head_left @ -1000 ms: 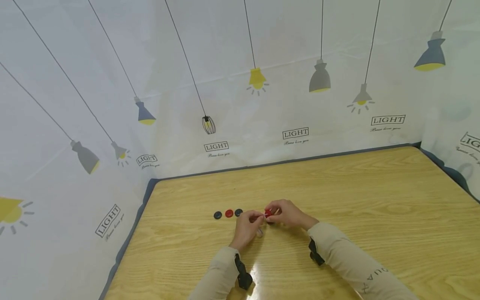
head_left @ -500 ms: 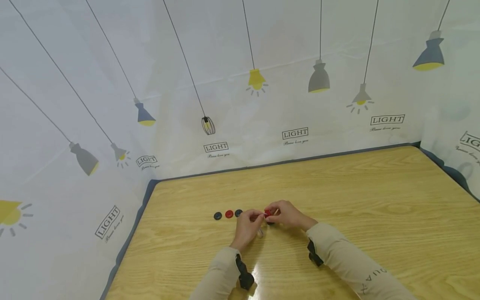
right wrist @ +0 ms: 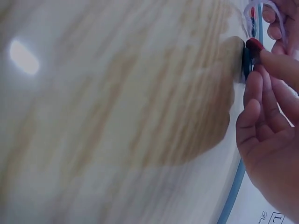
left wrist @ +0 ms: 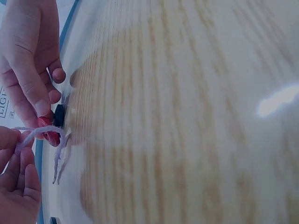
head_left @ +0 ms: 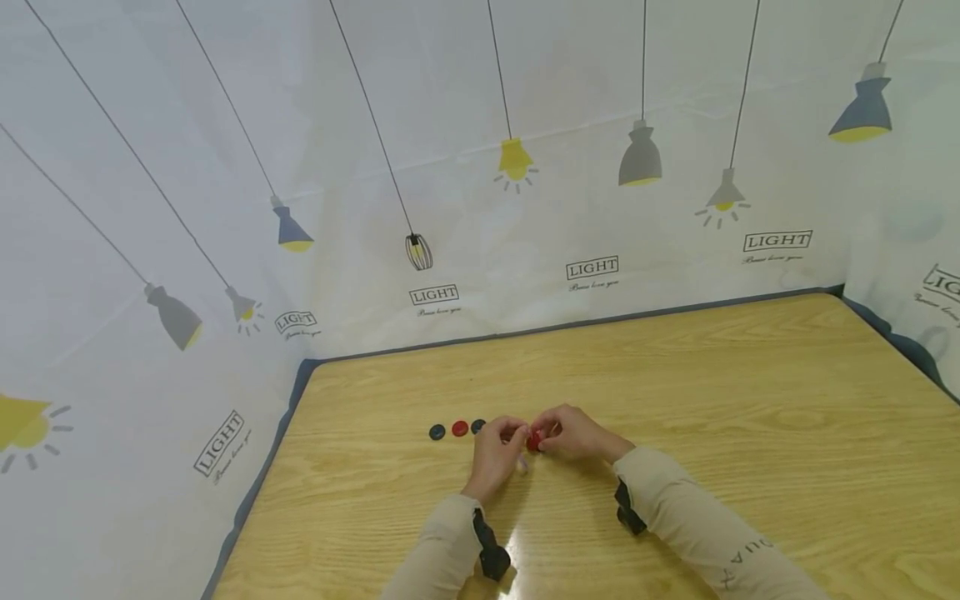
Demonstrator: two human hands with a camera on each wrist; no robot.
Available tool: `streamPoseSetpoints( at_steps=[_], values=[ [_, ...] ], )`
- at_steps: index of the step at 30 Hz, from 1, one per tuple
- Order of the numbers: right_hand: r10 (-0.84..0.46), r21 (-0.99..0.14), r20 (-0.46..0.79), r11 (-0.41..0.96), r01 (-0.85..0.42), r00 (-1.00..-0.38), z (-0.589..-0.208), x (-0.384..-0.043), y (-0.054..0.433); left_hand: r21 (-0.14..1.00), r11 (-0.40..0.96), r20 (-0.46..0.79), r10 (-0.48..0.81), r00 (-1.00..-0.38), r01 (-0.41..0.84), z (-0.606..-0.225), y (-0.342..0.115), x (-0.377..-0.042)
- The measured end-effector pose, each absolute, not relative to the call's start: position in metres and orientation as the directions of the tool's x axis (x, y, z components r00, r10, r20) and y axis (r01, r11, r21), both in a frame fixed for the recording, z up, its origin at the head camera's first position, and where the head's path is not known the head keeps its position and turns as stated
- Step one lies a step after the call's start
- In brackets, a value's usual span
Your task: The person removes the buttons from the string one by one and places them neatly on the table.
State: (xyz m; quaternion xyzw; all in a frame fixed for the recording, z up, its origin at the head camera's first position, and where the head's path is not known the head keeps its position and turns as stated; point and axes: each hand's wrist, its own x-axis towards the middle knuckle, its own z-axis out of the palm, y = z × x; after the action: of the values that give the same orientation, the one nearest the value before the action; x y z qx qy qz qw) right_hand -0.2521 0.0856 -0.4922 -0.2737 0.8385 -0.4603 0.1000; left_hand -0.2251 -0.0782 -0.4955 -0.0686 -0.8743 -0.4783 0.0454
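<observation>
My right hand (head_left: 576,432) pinches a red button (head_left: 533,441) between thumb and fingertips, tilted just above the table. Pinched in the fingers of my left hand (head_left: 495,454) is a pale purple string (left wrist: 57,161). In the left wrist view the string arches across the red button, and its end hangs down beside it. Whether it runs through a hole is too small to tell. A black button (left wrist: 59,115) stands close against the red one, near the tabletop; the right wrist view shows it below my right fingertips.
Left of my hands, a black button (head_left: 437,432), a red button (head_left: 460,428) and another black button (head_left: 478,427) lie in a row on the wooden table (head_left: 712,375). A white cloth printed with lamps (head_left: 465,200) rises behind the table's far edge.
The red button has tipped and come slightly lower in my right fingers, showing more of its face. My right hand has shifted slightly down; my left hand keeps its grip on the string.
</observation>
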Motion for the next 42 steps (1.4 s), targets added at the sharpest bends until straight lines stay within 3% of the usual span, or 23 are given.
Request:
streamPoseSetpoints(
  at_steps=[42],
  values=[
    [-0.369, -0.796, 0.174, 0.493, -0.351, -0.913, -0.496, -0.253, 0.073, 0.854, 0.504, 0.102, 0.077, -0.992, 0.127, -0.505, -0.092, -0.220]
  ],
)
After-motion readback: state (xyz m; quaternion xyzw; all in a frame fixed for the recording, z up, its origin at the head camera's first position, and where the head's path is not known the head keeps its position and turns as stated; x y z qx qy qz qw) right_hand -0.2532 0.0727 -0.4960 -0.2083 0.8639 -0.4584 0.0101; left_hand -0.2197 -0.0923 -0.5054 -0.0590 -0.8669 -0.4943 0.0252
